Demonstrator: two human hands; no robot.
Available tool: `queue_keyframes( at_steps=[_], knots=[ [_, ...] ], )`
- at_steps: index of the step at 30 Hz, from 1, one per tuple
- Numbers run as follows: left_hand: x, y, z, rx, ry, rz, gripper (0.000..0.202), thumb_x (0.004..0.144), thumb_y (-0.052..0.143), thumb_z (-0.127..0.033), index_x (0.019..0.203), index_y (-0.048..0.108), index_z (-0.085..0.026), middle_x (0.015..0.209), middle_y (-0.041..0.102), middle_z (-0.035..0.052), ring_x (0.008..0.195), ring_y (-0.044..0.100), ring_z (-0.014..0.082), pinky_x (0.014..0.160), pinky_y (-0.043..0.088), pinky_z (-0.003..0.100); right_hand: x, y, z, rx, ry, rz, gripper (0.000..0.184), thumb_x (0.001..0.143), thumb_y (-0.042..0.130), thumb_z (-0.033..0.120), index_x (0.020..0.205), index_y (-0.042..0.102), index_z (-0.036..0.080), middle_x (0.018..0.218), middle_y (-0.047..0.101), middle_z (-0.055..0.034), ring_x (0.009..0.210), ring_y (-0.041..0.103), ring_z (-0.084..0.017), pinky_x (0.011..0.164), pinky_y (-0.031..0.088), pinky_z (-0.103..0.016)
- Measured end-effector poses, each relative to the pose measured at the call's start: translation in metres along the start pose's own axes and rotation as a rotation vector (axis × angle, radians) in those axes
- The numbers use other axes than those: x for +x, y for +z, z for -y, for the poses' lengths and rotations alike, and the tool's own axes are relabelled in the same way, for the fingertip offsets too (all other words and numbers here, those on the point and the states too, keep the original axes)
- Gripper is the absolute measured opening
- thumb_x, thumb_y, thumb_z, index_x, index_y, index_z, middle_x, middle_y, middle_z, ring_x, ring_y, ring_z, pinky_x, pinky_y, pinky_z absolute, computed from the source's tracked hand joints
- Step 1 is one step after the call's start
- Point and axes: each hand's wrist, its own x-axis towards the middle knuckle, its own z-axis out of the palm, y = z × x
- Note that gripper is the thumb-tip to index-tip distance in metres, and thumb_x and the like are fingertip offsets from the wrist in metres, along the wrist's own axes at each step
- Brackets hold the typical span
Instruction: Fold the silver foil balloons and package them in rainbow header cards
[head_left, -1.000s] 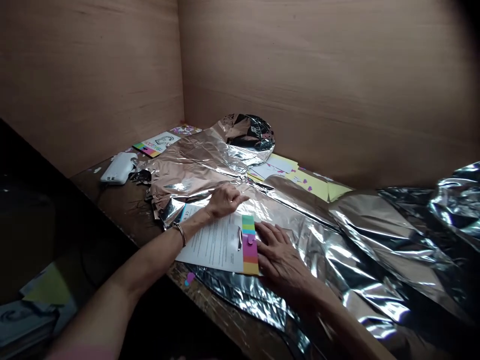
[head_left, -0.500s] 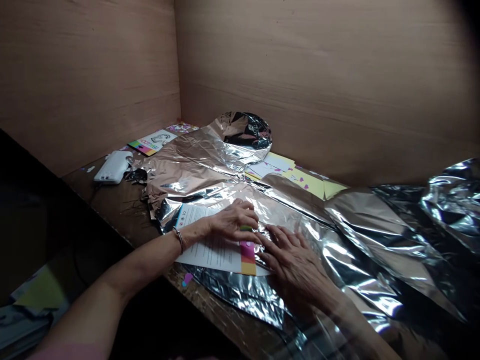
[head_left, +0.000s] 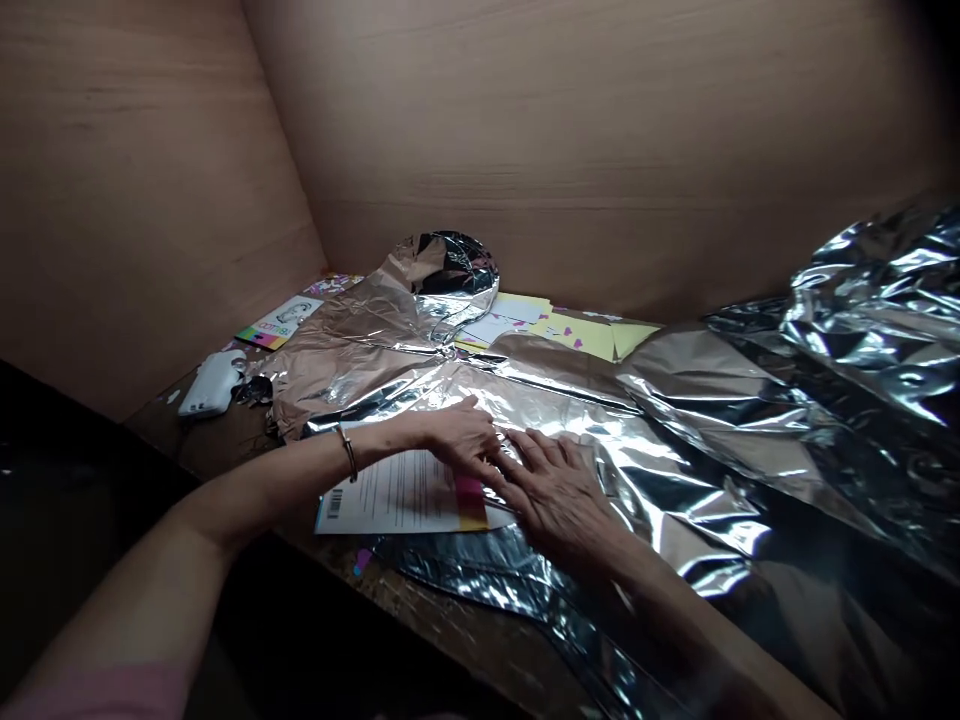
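Observation:
A white printed card with lines of text, a barcode and a coloured strip lies on a large sheet-like silvery and rose-gold foil balloon. My left hand is over the card's upper right part, its fingers curled in. What they pinch, if anything, is hidden. Flat on the foil at the card's right end rests my right hand, its fingers spread. The fingertips of both hands meet or nearly meet beside the coloured strip.
At the left, a white device lies near the table edge, with a colourful printed packet behind it. Yellow and white papers with purple scraps lie along the back wooden panel. Crumpled foil rises at the right.
The camera view has tilted and shifted. My left hand has moved slightly over the card, and the barcode now shows. My right hand stays flat on the foil.

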Motion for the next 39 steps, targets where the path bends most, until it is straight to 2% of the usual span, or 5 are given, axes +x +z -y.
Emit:
queue_keyframes(
  at_steps=[5,10,27,32,39],
  knots=[
    [0.013,-0.027,-0.011,-0.12,-0.225,0.382,0.026,0.056,0.077,-0.038,0.074,0.07,-0.021,0.057,0.058,-0.0044,0.057,0.046,0.0114,0.068,0.033,0.028,-0.001,-0.005,0.001,0.053,0.026,-0.004,0.038,0.092,0.033,0.034,0.128,0.042,0.03,0.137,0.038,-0.0043,0.126,0.028,-0.033,0.099,0.022,-0.056],
    [0.022,-0.026,-0.009,-0.122,-0.266,0.509,0.016,0.054,0.076,-0.02,0.067,0.068,-0.017,0.05,0.052,-0.0052,0.051,0.041,0.0104,0.055,0.032,0.024,-0.001,-0.002,0.001,0.069,0.029,-0.057,0.038,0.093,0.031,0.036,0.13,0.039,0.031,0.137,0.037,-0.0065,0.124,0.031,-0.032,0.098,0.023,-0.056],
    [0.008,-0.012,0.002,-0.125,-0.181,0.381,0.008,0.057,0.074,-0.015,0.062,0.069,-0.018,0.047,0.054,-0.0057,0.049,0.043,0.0095,0.052,0.031,0.023,-0.002,0.002,0.002,0.021,0.005,-0.101,0.045,0.091,0.036,0.035,0.135,0.031,0.032,0.138,0.035,-0.0089,0.125,0.03,-0.034,0.099,0.021,-0.059],
    [0.005,-0.009,0.003,-0.118,-0.153,0.336,0.013,0.055,0.075,-0.017,0.066,0.07,-0.02,0.05,0.056,-0.006,0.049,0.044,0.0102,0.05,0.03,0.023,-0.004,-0.001,0.003,0.04,-0.074,-0.092,0.051,0.089,0.039,0.032,0.138,0.026,0.031,0.139,0.033,-0.0088,0.125,0.029,-0.033,0.099,0.021,-0.059],
    [0.004,-0.008,0.003,-0.159,-0.061,0.28,0.01,0.055,0.074,-0.011,0.062,0.069,-0.017,0.054,0.058,-0.0053,0.051,0.043,0.0097,0.056,0.034,0.024,0.003,-0.017,0.008,0.16,-0.169,-0.036,0.035,0.089,0.041,0.032,0.123,0.049,0.029,0.13,0.042,-0.0059,0.118,0.033,-0.029,0.097,0.027,-0.05]
  ],
)
